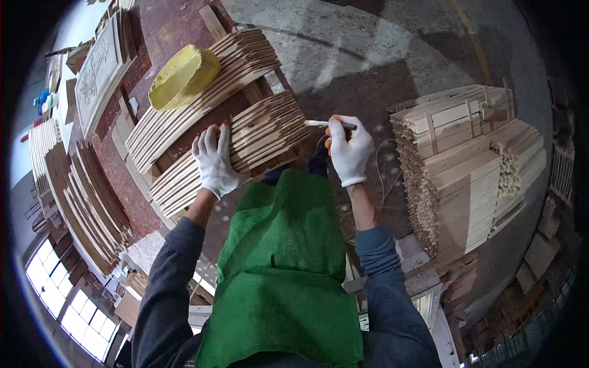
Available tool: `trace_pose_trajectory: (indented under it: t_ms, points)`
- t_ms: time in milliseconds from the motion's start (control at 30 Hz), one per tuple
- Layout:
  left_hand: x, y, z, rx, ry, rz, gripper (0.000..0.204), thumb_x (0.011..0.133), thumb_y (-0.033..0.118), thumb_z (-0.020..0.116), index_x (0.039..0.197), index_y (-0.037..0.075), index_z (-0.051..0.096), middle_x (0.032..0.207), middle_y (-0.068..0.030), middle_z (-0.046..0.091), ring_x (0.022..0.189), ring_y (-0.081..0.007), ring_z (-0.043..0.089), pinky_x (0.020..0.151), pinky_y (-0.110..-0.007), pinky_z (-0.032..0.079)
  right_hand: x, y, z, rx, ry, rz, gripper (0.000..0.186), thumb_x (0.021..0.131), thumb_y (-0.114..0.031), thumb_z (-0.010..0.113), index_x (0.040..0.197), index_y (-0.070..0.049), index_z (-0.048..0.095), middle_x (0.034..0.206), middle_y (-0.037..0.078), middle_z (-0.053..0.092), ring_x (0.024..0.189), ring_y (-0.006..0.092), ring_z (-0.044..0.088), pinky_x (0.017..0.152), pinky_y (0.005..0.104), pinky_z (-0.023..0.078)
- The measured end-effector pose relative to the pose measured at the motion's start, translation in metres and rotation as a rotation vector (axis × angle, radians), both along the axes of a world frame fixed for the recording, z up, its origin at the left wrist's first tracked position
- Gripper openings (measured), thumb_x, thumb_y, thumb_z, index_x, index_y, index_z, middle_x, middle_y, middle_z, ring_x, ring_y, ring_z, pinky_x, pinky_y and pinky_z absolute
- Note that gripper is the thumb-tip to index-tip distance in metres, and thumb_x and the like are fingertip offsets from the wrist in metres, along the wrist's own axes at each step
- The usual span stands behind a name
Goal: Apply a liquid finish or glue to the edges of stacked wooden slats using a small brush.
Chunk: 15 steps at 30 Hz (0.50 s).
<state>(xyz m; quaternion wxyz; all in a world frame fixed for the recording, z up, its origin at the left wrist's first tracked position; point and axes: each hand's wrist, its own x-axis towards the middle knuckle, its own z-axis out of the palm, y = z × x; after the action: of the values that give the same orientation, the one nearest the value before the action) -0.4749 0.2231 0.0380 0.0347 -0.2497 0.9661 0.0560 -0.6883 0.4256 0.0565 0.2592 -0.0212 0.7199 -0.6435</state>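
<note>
Floor (362,92) beneath, a slim tool (316,123) juts leftward from right fingers (336,130).

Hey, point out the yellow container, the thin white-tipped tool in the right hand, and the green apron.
Yellow container (209,64): head view, on its right-hand wall.
White-tipped tool (316,123): head view, on its white end.
Green apron (282,242): head view, on its middle.

Wooden crosspieces (253,93) carry two rows of pale wooden slats (264,127) above a reddish surface (169,27)
</note>
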Motion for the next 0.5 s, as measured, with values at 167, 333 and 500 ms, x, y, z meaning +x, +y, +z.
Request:
trace_pose_trajectory:
  t_ms: [167,333,500]
  points:
    - [0.001,0.000,-0.002,-0.006,-0.034,0.006,0.124,0.052,0.054,0.082,0.156,0.009,0.033,0.143,-0.0226,0.040,0.131,-0.0394,0.038,0.114,-0.053,0.022,0.010,0.010,0.014,0.011,-0.084,-0.064,0.015,0.096,-0.013,0.066,0.100,0.001,0.069,0.070,0.006,0.067,0.048,0.0086,0.055,0.040,0.0234,0.038]
    - [0.003,0.000,-0.009,-0.015,-0.019,0.006,0.125,0.051,0.053,0.082,0.156,0.009,0.033,0.143,-0.0230,0.040,0.131,-0.0394,0.038,0.114,-0.053,0.022,0.017,0.016,0.008,-0.036,-0.221,-0.144,0.015,0.096,-0.014,0.066,0.099,0.001,0.069,0.072,0.006,0.067,0.047,0.0086,0.054,0.040,0.0236,0.038]
    - [0.002,-0.002,-0.005,-0.010,-0.027,0.009,0.123,0.051,0.051,0.082,0.156,0.008,0.034,0.143,-0.0232,0.040,0.131,-0.0393,0.039,0.114,-0.053,0.022,0.033,0.014,-0.001,0.057,0.073,-0.103,0.013,0.094,-0.010,0.069,0.103,0.000,0.069,0.073,0.006,0.066,0.050,0.0096,0.055,0.042,0.0256,0.039]
